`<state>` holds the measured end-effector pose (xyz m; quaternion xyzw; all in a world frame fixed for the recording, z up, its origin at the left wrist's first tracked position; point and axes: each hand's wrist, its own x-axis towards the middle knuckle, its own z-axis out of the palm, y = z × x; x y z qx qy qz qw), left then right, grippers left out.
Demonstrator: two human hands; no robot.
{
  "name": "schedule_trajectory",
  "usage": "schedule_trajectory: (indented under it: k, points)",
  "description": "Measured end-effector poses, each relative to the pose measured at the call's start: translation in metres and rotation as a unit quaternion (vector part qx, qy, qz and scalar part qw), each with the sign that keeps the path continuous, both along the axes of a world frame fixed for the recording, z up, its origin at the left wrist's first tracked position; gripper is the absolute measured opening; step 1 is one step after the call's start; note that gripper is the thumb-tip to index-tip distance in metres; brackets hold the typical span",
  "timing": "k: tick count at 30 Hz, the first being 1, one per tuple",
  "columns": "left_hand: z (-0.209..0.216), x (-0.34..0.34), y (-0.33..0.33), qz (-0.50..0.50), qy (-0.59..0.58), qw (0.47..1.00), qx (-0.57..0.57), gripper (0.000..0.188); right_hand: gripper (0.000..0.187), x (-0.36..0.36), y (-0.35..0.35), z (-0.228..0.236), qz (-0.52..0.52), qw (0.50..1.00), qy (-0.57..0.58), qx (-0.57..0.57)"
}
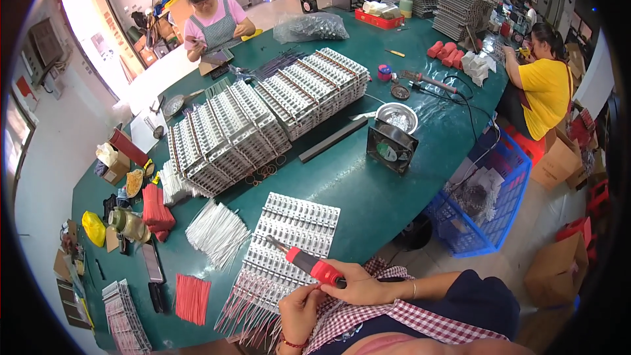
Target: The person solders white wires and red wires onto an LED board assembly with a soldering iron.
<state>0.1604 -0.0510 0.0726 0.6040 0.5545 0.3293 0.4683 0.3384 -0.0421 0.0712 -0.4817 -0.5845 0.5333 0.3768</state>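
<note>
My right hand (358, 284) is wrapped round a red-and-black hand tool (309, 264) with a slim metal tip. The tip points up and left over a sheet of white panel strips (292, 223) with rows of small metallic parts. Close beside it, my left hand (299, 312) is closed in a pinch near the tool's rear end; what its fingers hold is too small to make out. Thin red and white wires (246, 312) hang from the sheet's near edge, left of my left hand. A bundle of white wires (217, 233) and a bundle of red wires (192, 299) lie farther left.
Tall stacks of white panels (223, 135) stand mid-table, with a dark bar (333, 139), a black fan (392, 148) and a metal bowl (397, 117) to their right. A phone (152, 263) lies left. A blue crate (483, 217) stands beside the table. Other people sit around it.
</note>
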Motion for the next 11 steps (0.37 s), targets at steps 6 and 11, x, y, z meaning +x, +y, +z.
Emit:
schedule_trajectory:
  k: [6, 11]
  points:
    - [-0.008, -0.006, -0.001, 0.005, -0.003, 1.000, -0.020, 0.018, 0.057, -0.006, 0.000, -0.009, 0.006, 1.000, -0.010, -0.004]
    - [-0.007, -0.006, 0.006, 0.009, -0.005, 1.000, -0.022, 0.014, 0.058, 0.001, 0.008, 0.006, 0.004, 0.998, -0.002, -0.058]
